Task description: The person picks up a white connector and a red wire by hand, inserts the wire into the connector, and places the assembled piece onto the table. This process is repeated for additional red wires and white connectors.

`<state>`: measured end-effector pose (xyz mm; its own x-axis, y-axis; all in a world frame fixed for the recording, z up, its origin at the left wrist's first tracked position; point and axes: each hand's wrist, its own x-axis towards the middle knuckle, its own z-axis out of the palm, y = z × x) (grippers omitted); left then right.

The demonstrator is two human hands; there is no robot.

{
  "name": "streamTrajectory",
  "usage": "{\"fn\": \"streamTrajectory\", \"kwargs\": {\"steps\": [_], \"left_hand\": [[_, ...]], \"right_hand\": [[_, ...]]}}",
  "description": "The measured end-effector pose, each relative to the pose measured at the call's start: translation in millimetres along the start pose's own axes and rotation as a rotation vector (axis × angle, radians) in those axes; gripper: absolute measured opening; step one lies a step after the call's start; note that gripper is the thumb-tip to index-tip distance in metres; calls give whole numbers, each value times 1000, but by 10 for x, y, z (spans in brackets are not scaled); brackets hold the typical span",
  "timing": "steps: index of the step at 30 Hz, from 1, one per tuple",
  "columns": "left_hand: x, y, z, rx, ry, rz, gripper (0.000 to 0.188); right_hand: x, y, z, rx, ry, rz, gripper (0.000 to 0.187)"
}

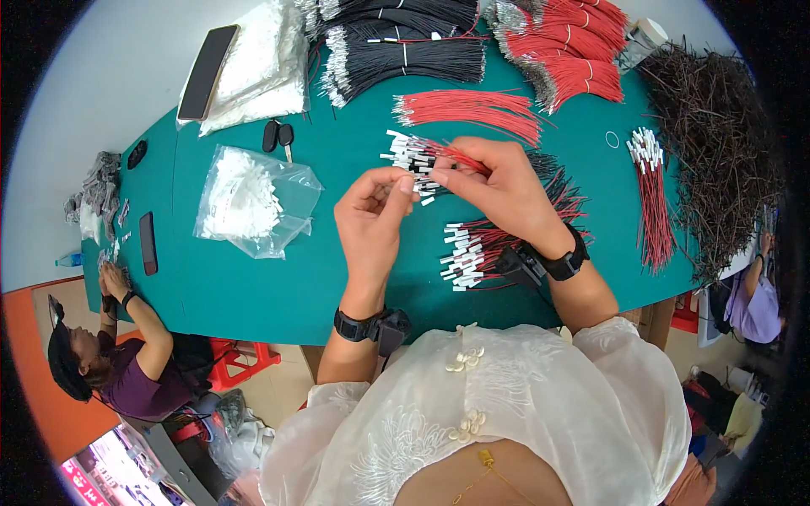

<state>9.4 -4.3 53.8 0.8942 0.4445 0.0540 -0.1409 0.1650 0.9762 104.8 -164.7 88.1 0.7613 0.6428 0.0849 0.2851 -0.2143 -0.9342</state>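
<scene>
We pinch red wires in our right grip; our left grip is pressed together (on what, we cannot tell) above the worktop.

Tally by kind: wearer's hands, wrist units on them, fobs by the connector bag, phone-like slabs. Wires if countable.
Hands: 2 (left hand, right hand)
Wrist units: 2
Fobs: 2
Slabs: 2
Total: 8
Wires overlap too much to count; left out.
</scene>
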Motion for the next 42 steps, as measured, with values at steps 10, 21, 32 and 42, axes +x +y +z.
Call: {"fn": "streamTrajectory", "kwargs": {"steps": [10, 21, 32, 42], "left_hand": [[10, -22, 15, -191, -63, -19, 14], [26, -57, 4, -401, -61, -98, 16], [13, -39, -2, -289, -61, -33, 13], [-16, 1, -3, -188, -60, 7, 11]], "right_hand": [[-36, -46, 78, 22, 174, -190, 14], [-79, -102, 51, 20, 241, -85, 12], [-66, -98, 93, 14, 214, -96, 12], [-83, -92, 122, -41, 207, -144, 12]]}}
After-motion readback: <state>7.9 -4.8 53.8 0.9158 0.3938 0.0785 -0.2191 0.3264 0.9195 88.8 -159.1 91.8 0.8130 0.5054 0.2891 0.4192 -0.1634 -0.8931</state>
